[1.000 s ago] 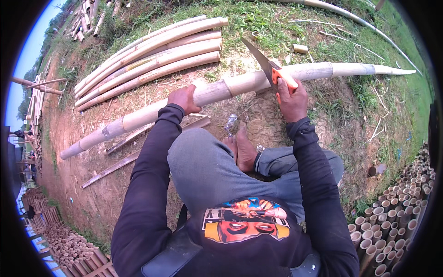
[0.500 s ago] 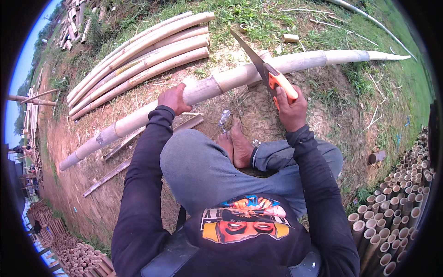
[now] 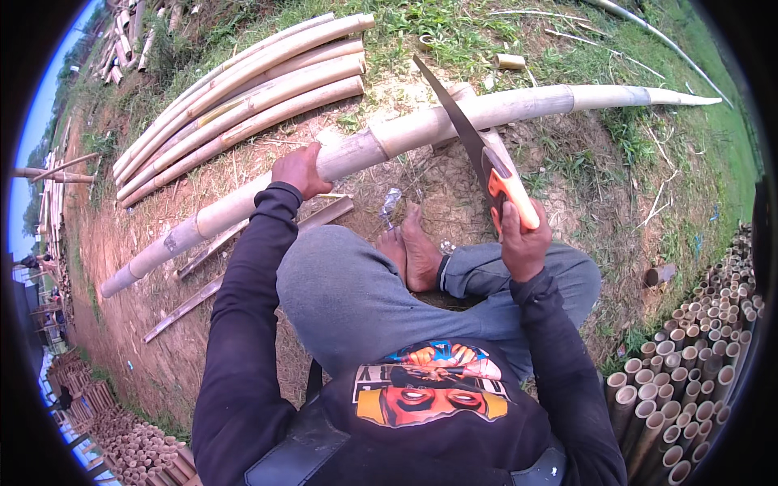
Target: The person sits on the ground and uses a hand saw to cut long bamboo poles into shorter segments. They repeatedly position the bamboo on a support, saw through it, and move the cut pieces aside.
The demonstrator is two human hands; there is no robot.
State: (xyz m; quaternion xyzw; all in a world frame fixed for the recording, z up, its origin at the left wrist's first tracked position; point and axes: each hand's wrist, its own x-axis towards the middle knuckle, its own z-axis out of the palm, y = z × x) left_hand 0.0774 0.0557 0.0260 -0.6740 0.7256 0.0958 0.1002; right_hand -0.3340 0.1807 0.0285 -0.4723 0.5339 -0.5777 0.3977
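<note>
A long pale bamboo pole [image 3: 243, 202] lies across in front of me, from the lower left to the far right. Wrapped over it left of the middle, my left hand [image 3: 299, 171] grips the pole. My right hand [image 3: 526, 235] is closed round the orange handle of a hand saw [image 3: 462, 121]. The blade slants up and left across the pole, its tip beyond the far side. Under the pole near the blade sits a short bamboo piece [image 3: 463, 91], partly hidden. Below the pole are my bare feet [image 3: 417, 255].
Several bamboo poles [image 3: 243, 105] lie stacked at the far left. Split bamboo strips [image 3: 186, 306] rest on the soil beside my left arm. Cut bamboo tubes [image 3: 689, 381] are piled at the lower right. A short bamboo offcut [image 3: 509, 61] lies in the grass.
My right hand has drawn the saw back toward me and slightly right, so more of the blade lies on my side of the pole. My left hand keeps its grip.
</note>
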